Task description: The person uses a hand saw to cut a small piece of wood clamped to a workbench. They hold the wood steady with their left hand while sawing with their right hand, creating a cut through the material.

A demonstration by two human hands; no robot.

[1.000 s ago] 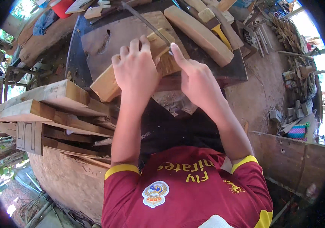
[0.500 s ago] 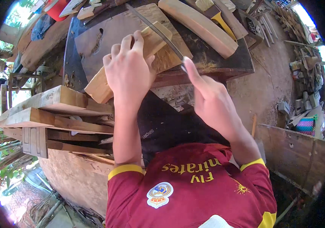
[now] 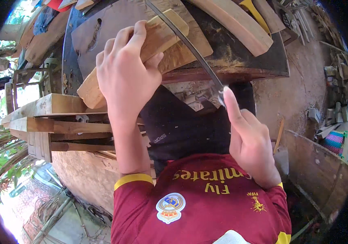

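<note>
Left hand [image 3: 127,71] clasping tan oblong wooden block [image 3: 155,38] | right hand [image 3: 251,142] gripping slim dark metal tool [image 3: 200,59] | tool may skid if block shifts

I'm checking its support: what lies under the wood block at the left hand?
A flat board shows past the far edge of the wood block; the surface directly beneath is covered.

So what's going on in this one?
A person's left hand holds a wooden block over a flat board on a dark table. Their right hand grips a narrow dark tool, which reaches across the block near its far end. A thick timber piece lies to the right.
</note>
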